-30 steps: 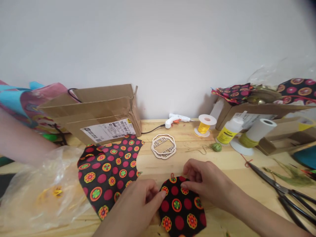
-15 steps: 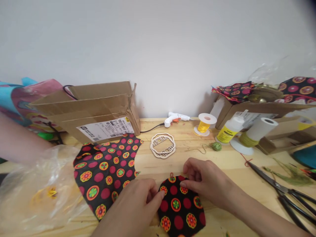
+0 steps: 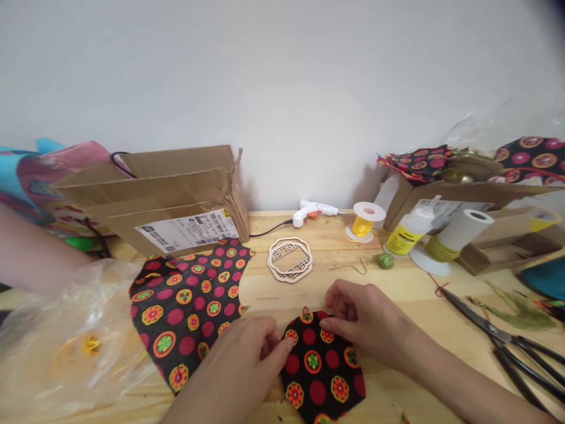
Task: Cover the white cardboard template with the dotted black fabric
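Observation:
A cut piece of black fabric (image 3: 324, 365) with red dots and bright flowers lies at the front of the table, a small red cord loop (image 3: 305, 310) standing out from its top edge. My left hand (image 3: 251, 353) pinches the left edge of this piece between thumb and curled fingers. On its upper right edge, my right hand (image 3: 359, 318) presses with the thumb, fingers curled behind. Left of it spreads a larger sheet of the same patterned fabric (image 3: 189, 306), partly behind my left hand. Beyond the hands rests a flat wooden lattice frame (image 3: 290, 259).
Behind stand a cardboard box (image 3: 176, 200), a white glue gun (image 3: 315, 211), a yellow cord spool (image 3: 365, 222), a glue bottle (image 3: 408, 232) and a larger spool (image 3: 450, 244). Black scissors (image 3: 498, 333) lie right. A clear plastic bag (image 3: 66, 353) and another person's arm (image 3: 39, 247) are left.
The view has shifted very slightly. Both hands keep the same hold on the fabric piece, and nothing else has visibly moved.

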